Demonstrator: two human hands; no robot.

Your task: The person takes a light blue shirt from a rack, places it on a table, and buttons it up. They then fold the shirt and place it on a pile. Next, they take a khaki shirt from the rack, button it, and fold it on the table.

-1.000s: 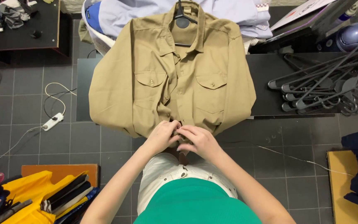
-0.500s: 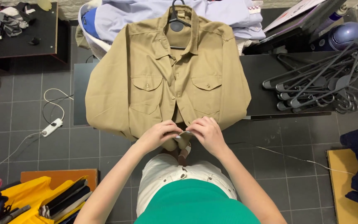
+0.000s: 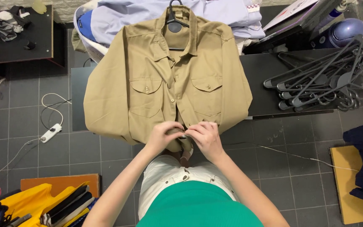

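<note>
pinching the lower front edges of a tan shirt (image 3: 164,88), the left hand (image 3: 162,136) and right hand (image 3: 204,138) meet fingertip to fingertip — fingers curled tight on the cloth. the shirt lies flat on a dark table (image 3: 269,80), collar on a black hanger (image 3: 174,19) — a pile of spare hangers (image 3: 320,82) sits beside it.

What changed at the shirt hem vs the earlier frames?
Both hands, left hand and right hand, stayed pinched on the front edges near the hem of the khaki shirt. Half a second ago they were slightly apart, with the placket open between them; now they are close together again. Shirt stays on its hanger; the pile of dark hangers is unmoved.
</note>
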